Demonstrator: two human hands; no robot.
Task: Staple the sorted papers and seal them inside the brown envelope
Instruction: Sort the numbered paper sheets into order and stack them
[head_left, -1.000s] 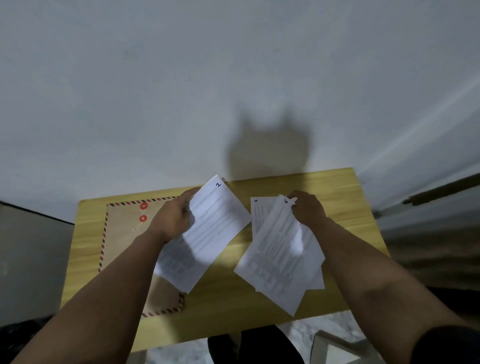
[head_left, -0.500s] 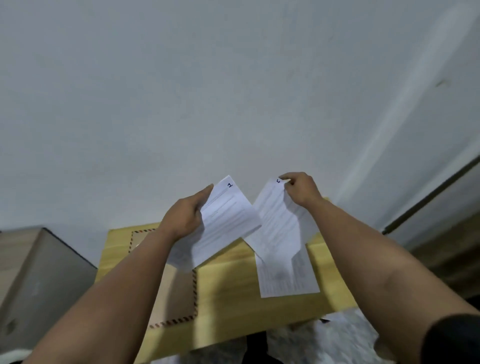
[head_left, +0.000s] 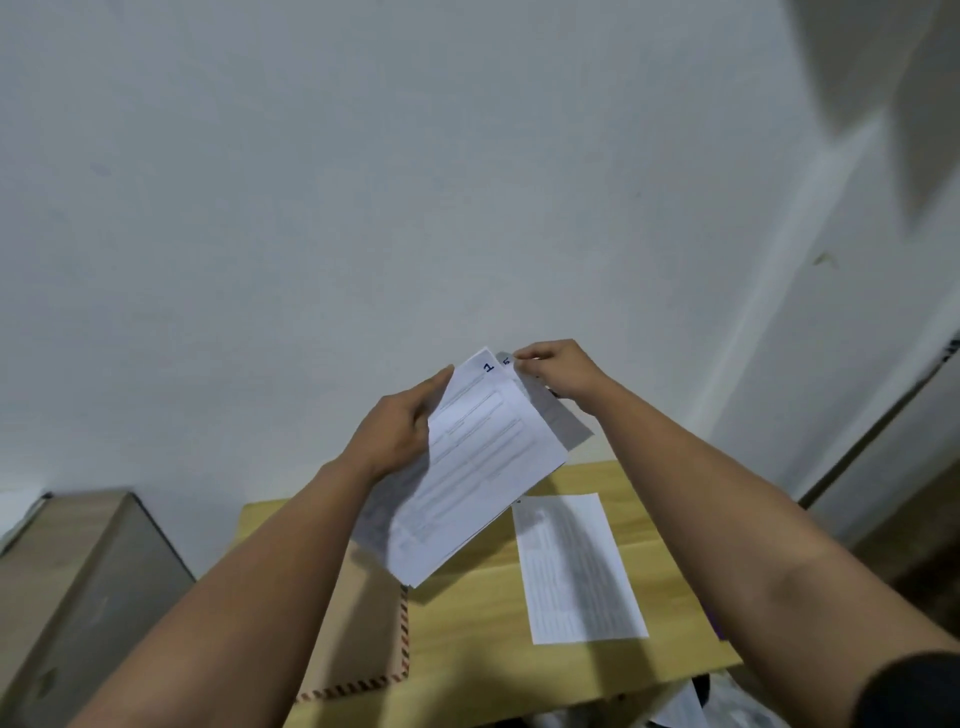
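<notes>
My left hand (head_left: 402, 426) grips the left edge of a white printed sheet marked "1" (head_left: 475, 467), held up above the table. My right hand (head_left: 558, 371) pinches the top corner of a second sheet (head_left: 563, 428) that sits tucked behind the first one. One more printed sheet (head_left: 574, 566) lies flat on the wooden table (head_left: 467, 634). The brown envelope (head_left: 363, 639) with a red-and-blue striped border lies on the table's left side, mostly hidden under my left forearm. No stapler is in view.
A grey-brown cabinet (head_left: 67, 587) stands left of the table. A white wall fills the view behind. Something purple (head_left: 719, 631) peeks out at the table's right edge under my right arm.
My right hand has brought its sheet leftward behind the sheet marked "1", so the two now overlap. Both hands have risen, and the camera has tilted upward.
</notes>
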